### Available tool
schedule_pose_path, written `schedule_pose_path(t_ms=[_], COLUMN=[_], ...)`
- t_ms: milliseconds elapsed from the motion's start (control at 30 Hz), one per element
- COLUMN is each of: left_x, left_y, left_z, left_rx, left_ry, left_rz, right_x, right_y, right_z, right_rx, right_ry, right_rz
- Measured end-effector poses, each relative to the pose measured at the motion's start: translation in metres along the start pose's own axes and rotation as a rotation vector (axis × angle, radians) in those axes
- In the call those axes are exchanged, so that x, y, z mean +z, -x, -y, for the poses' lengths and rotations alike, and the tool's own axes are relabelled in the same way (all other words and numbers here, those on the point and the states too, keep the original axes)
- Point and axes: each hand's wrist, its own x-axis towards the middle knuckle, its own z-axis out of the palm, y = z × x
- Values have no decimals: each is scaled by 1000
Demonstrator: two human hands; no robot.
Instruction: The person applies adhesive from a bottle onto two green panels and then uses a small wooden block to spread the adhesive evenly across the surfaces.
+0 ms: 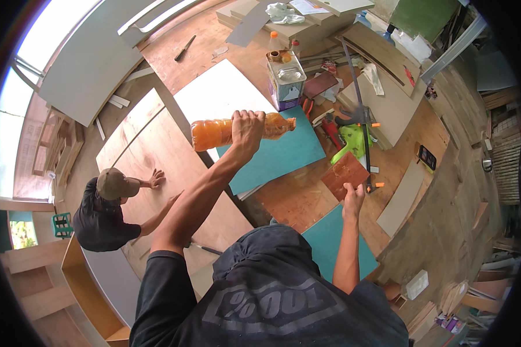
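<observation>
Lying sideways in the closed left hand (247,128), a clear plastic bottle of orange liquid (240,131) is held over the teal sheet (283,153), while a small reddish-brown wooden square (345,174) is pinched by the right hand (352,199); it is best tipped slowly.

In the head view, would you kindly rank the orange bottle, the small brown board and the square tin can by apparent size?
1. Orange bottle, held in the left hand, though it is nearest the camera.
2 and 3. Small brown board, held by the right hand, and square tin can: too alike to rank.
</observation>
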Motion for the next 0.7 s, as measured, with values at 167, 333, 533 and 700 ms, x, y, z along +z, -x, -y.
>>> schedule_pose_path(t_ms=[167, 333, 533, 700], left_x=[3, -10, -13, -2], left_y=[0, -7, -7, -3], left_z=[4, 1, -2, 0], left_rx=[-12, -32, -37, -16], left_ry=[42, 33, 75, 25], left_rz=[-50, -18, -29, 34], right_x=[13, 16, 12, 16], right_y=[2, -2, -6, -2], right_z=[7, 4, -3, 3], right_rx=[-53, -76, -78, -51], right_ry=[28, 23, 43, 49], right_rz=[0, 6, 42, 29])
